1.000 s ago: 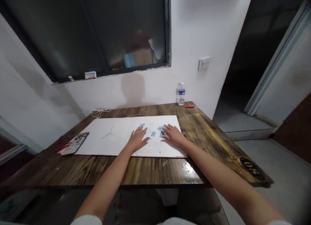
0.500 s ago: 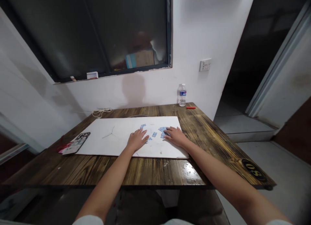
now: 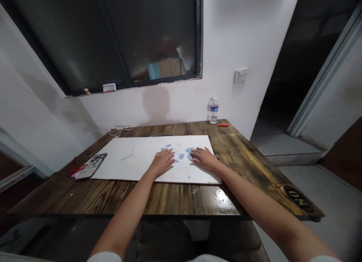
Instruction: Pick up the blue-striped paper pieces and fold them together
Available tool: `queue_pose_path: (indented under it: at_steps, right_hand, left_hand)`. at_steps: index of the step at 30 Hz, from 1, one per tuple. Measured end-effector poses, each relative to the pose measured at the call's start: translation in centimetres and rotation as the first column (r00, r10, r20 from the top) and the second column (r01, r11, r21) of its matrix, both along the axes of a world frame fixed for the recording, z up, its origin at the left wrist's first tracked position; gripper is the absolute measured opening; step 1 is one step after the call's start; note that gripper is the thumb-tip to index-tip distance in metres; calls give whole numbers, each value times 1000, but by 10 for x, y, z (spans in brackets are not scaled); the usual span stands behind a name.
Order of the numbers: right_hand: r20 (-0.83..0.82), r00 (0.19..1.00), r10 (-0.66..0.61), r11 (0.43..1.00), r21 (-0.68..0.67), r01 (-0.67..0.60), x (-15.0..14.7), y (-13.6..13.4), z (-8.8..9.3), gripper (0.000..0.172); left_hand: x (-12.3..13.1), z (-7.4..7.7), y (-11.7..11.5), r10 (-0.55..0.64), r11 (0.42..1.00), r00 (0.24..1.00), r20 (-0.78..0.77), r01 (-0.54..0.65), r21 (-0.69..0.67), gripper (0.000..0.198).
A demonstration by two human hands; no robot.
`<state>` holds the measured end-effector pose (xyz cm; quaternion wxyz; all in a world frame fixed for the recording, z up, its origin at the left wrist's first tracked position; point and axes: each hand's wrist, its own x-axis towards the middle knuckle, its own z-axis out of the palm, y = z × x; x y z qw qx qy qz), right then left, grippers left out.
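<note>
Both of my hands rest palm down on a white board (image 3: 113, 169) lying on the wooden table. My left hand (image 3: 163, 162) is spread open over part of a group of small blue-and-white pieces (image 3: 181, 156), hiding some of them. On the right side of the group, my right hand (image 3: 204, 158) lies flat with fingers apart, its fingertips touching or covering several pieces. A few pieces show between the hands and beyond the left fingertips. Whether the pieces are tiles or cards is too small to tell. Dark thin branching lines (image 3: 131, 154) mark the board's left part.
A patterned phone-like item (image 3: 92, 166) lies at the board's left end beside something red (image 3: 76, 167). At the back are a white cable (image 3: 120, 131), a clear bottle (image 3: 214, 111) and a red pen-like stick (image 3: 223, 125). A round "08" plate (image 3: 296, 198) marks the table's right corner.
My left hand has shifted slightly on the board, showing more blue pieces beyond its fingertips. My right hand stays nearly in place. The whole view has shifted a little.
</note>
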<state>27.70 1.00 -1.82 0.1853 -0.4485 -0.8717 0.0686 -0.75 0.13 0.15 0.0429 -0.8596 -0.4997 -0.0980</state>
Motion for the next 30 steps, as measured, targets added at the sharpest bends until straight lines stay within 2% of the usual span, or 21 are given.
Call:
queue_pose_path:
  at_steps: [4,7,12,14,17,20,25,30]
  right_hand:
    - [6,995,101,994,-45,-100,2,-3,0,51]
    - [8,979,204,977,-59,-203,2,-4,1,52]
    - [2,946,325,945,-47,-324,-2,-8,3,50]
    - [4,952,305,952,-38,-305,-3,-9,4,52]
    - [2,983,186,982,-33,-186,-3,-10,5,55]
    - [7,996,94,994,-48,-94,-2,-10,7,50]
    - [18,995,98,995,-21,-97,-2,-9,7,47]
    - [6,994,107,994,-8,-107,-1,-8,6,45]
  left_hand:
    - [5,3,-2,-183,983,983,5,183,9,46]
    - [9,5,-4,-266,964,964,0,266,-11,45]
    - [12,9,-7,-349,929,937,-3,346,-135,51]
    - [13,9,-8,-349,925,937,1,345,-163,53]
    - [14,10,-9,-331,930,943,15,329,-167,52]
    - [16,12,-11,-353,922,935,28,353,-162,51]
    - [19,15,-13,-427,890,904,17,423,-172,48]
    - [21,13,-13,-326,935,945,-33,317,-161,49]
